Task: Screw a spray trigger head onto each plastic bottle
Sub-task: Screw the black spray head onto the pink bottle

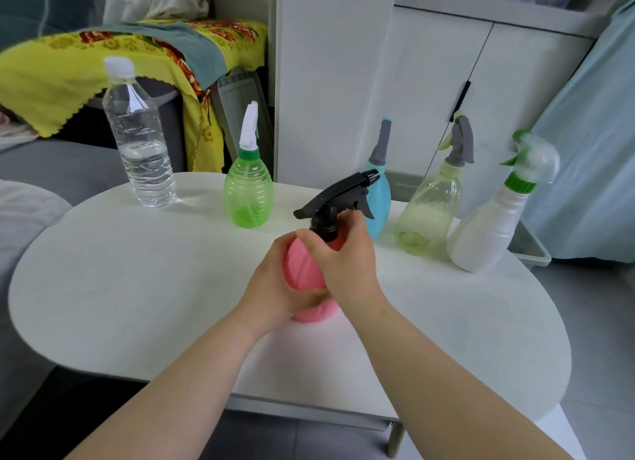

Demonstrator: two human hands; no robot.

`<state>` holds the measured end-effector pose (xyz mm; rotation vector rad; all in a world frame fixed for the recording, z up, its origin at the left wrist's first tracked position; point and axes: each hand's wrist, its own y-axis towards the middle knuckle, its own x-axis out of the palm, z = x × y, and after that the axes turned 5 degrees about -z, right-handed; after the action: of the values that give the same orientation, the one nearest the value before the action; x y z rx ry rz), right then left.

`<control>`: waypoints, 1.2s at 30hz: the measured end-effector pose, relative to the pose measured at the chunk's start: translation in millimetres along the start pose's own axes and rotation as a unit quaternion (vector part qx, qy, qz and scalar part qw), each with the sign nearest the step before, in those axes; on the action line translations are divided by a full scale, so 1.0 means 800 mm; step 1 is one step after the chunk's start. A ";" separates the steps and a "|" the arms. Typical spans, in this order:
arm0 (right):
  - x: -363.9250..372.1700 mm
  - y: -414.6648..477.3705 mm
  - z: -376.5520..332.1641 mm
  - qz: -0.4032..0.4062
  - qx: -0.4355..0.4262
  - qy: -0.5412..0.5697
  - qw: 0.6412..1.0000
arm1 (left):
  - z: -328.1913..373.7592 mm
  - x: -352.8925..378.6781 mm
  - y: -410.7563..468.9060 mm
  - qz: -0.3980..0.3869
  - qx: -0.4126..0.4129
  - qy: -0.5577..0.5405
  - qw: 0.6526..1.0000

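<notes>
On a white oval table [137, 305], one pink bottle [302, 270] near the middle, left hand [278, 287] wrapped around its body, right hand [343, 253] gripping the collar of its black trigger head [340, 191], four more spray bottles behind, green [248, 191], blue [379, 198], pale yellow-green [429, 212], white [488, 229], one clear water bottle [139, 143] far left.

Pink bottle [304, 270], black trigger head [338, 193]; green bottle [248, 195]; yellow floral cloth [51, 67].
</notes>
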<state>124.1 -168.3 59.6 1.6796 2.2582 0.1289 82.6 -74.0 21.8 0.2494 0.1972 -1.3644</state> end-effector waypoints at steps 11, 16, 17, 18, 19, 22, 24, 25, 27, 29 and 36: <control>-0.019 -0.004 -0.001 -0.085 0.006 0.067 0.994 | -0.001 0.000 0.002 0.003 0.008 0.002 1.000; -0.011 -0.003 0.004 -0.029 0.049 0.089 0.994 | -0.001 -0.001 0.003 -0.003 0.011 0.010 1.000; -0.013 -0.003 0.005 -0.049 0.052 0.081 0.994 | -0.002 -0.002 0.003 -0.007 0.012 0.011 1.000; -0.015 -0.003 0.004 -0.075 0.053 0.070 0.993 | -0.002 -0.003 0.003 -0.012 0.013 0.011 1.000; -0.018 -0.001 0.002 -0.102 0.049 0.058 0.992 | -0.002 -0.004 0.003 -0.016 0.014 0.013 1.000; -0.019 0.004 -0.008 -0.117 0.037 0.016 0.992 | -0.003 0.000 0.004 -0.002 0.008 0.011 1.000; -0.009 0.010 -0.012 -0.074 0.056 -0.023 0.995 | -0.003 0.008 0.004 0.024 0.011 0.006 1.000; -0.004 0.013 -0.012 -0.050 0.063 -0.044 0.996 | -0.004 0.012 0.004 0.031 0.016 0.005 0.999; -0.002 0.018 -0.013 -0.041 0.080 -0.042 0.995 | -0.010 0.014 0.001 0.022 0.015 0.017 1.000; -0.014 0.024 -0.017 -0.124 0.079 0.010 0.989 | -0.014 0.004 -0.003 -0.014 0.012 0.027 0.999; -0.043 0.031 -0.018 -0.304 0.066 0.018 0.950 | -0.012 0.007 0.000 -0.076 0.001 0.020 0.997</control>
<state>151.1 -191.5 86.5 0.9641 2.7452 -0.1415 83.4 -76.6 10.9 0.2688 0.2528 -1.5107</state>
